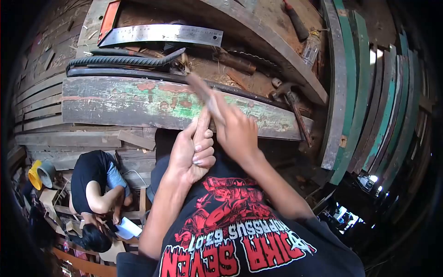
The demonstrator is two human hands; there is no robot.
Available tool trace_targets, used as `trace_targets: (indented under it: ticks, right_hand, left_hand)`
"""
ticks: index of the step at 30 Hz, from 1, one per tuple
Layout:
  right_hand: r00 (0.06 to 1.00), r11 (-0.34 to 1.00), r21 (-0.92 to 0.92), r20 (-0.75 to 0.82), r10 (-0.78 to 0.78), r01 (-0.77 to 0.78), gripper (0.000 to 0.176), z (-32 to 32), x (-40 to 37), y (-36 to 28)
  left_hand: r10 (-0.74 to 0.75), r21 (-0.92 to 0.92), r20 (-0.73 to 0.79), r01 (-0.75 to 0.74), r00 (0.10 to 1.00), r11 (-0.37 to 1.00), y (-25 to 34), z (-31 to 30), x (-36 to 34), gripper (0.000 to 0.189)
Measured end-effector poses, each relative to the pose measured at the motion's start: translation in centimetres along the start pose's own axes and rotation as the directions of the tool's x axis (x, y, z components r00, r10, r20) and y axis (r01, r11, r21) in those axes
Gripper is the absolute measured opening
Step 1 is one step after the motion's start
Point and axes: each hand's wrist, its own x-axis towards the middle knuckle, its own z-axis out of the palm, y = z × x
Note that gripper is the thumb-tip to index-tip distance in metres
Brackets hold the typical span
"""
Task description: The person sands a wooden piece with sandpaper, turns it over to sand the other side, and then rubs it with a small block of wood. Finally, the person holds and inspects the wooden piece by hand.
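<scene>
My left hand is closed round a light brown wooden stick, held upright near my chest. Close against its top is my right hand, closed on a long, narrow brown tool that points up and left. Motion smears this tool, so its kind cannot be made out. Both hands are at the near edge of a worn plank with flaking green paint. Part of the stick is hidden inside my left fist.
Beyond the plank lie a metal square, a bent ribbed steel bar and a claw hammer. A dark-handled tool rests further back. Green-edged boards stand at right. Another person crouches at lower left.
</scene>
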Motion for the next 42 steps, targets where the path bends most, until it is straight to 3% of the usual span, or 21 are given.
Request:
trace_targets:
  ticks: [2, 3, 4, 9, 10, 12, 15, 18, 19, 22, 23, 26, 30, 32, 34, 36, 37, 41, 42]
  right_hand:
    - [0.997, 1.0, -0.029, -0.079, -0.012, 0.009, 0.073, 1.3, 1.3, 0.5]
    - [0.999, 0.999, 0.023, -0.04, 0.024, -0.023, 0.061, 0.1, -0.2, -0.4]
    - [0.999, 0.991, 0.131, -0.052, -0.012, 0.018, 0.059, 0.3, -2.0, -0.5]
    - [0.998, 0.999, -0.011, 0.017, 0.052, -0.052, 0.062, -0.3, 0.8, -1.8]
    - [0.993, 0.998, 0.01, 0.105, 0.06, -0.062, 0.057, -0.9, -1.4, -2.1]
    - [0.996, 0.983, 0.169, 0.063, 0.068, -0.077, 0.055, -0.1, -3.2, -2.3]
    - [0.987, 0.986, 0.075, -0.053, 0.152, -0.148, 0.057, 0.8, 2.9, -2.0]
    - [0.993, 0.996, 0.049, -0.103, -0.065, 0.07, 0.06, 0.5, -2.1, -2.1]
    - [0.997, 0.993, 0.094, 0.019, 0.075, -0.076, 0.05, 0.0, -3.2, -3.1]
    - [0.994, 0.994, 0.057, -0.045, 0.095, -0.093, 0.052, 0.4, 2.4, -2.3]
    - [0.988, 0.986, 0.052, 0.001, 0.156, -0.156, 0.057, 0.2, 2.2, -2.6]
    - [0.995, 0.987, 0.152, -0.091, -0.034, 0.047, 0.062, 1.3, -3.8, -2.0]
    - [0.986, 0.99, 0.013, -0.088, 0.144, -0.143, 0.064, 1.4, 2.4, -2.8]
    - [0.998, 0.995, 0.08, -0.033, 0.062, -0.059, 0.06, 0.4, -2.3, -4.4]
    - [0.994, 0.985, 0.142, -0.048, 0.102, -0.095, 0.057, 1.0, -3.9, -4.7]
    - [0.987, 0.992, 0.014, -0.096, 0.13, -0.129, 0.058, 1.3, -0.5, -3.2]
    - [0.977, 0.985, 0.129, -0.165, 0.136, -0.115, 0.061, 2.2, 1.1, -2.6]
    - [0.993, 0.984, 0.13, -0.013, 0.121, -0.118, 0.055, 0.6, -3.9, -4.5]
    - [0.992, 0.989, 0.107, -0.071, 0.108, -0.1, 0.058, 1.0, -2.8, -3.9]
  left_hand:
    - [-0.016, 0.033, -0.004, 0.016, 1.0, 0.999, -0.1, -0.3, -0.4, 0.047]
    - [-0.007, 0.051, 0.01, 0.007, 1.0, 0.999, 0.5, -0.2, -0.2, 0.047]
    - [-0.019, -0.01, 0.047, 0.019, 0.999, 1.0, 0.4, -0.4, -0.1, 0.047]
    - [-0.042, 0.062, -0.029, 0.043, 0.999, 0.997, 1.0, -0.2, -0.4, 0.047]
    - [-0.033, 0.074, 0.009, 0.032, 0.999, 0.997, 1.6, 0.0, 0.0, 0.048]
    - [-0.048, 0.064, 0.042, 0.045, 0.998, 0.997, 1.1, -1.2, -0.2, 0.048]
    - [-0.065, 0.081, -0.013, 0.066, 0.998, 0.995, 1.3, -0.8, -0.1, 0.048]
    - [-0.091, 0.079, 0.032, 0.089, 0.995, 0.993, 1.9, -0.7, -0.5, 0.048]
    - [-0.099, 0.06, 0.028, 0.097, 0.995, 0.993, 2.2, -1.0, -0.4, 0.048]
    - [-0.099, 0.073, -0.043, 0.102, 0.994, 0.992, 1.7, -0.5, -0.6, 0.049]
    - [-0.099, 0.096, -0.063, 0.105, 0.993, 0.99, 1.6, -0.5, -0.9, 0.048]
    - [-0.078, 0.085, -0.025, 0.079, 0.997, 0.993, 2.5, 0.5, -1.0, 0.047]
    - [-0.155, 0.055, -0.009, 0.155, 0.988, 0.986, 2.2, -0.4, -1.2, 0.045]
    - [-0.125, 0.102, 0.01, 0.123, 0.992, 0.987, 2.6, 0.3, -1.4, 0.045]
    - [-0.112, 0.1, 0.003, 0.112, 0.994, 0.989, 2.9, -0.1, -1.4, 0.044]
    - [-0.159, 0.11, -0.027, 0.161, 0.987, 0.981, 3.4, -0.7, -0.8, 0.044]
    - [-0.155, 0.088, -0.057, 0.16, 0.986, 0.983, 3.1, -0.4, -0.9, 0.042]
    - [-0.071, 0.171, -0.124, 0.091, 0.99, 0.981, 2.6, -0.3, -0.7, 0.045]
    - [-0.063, 0.163, -0.127, 0.084, 0.99, 0.983, 2.6, -0.4, -0.7, 0.045]
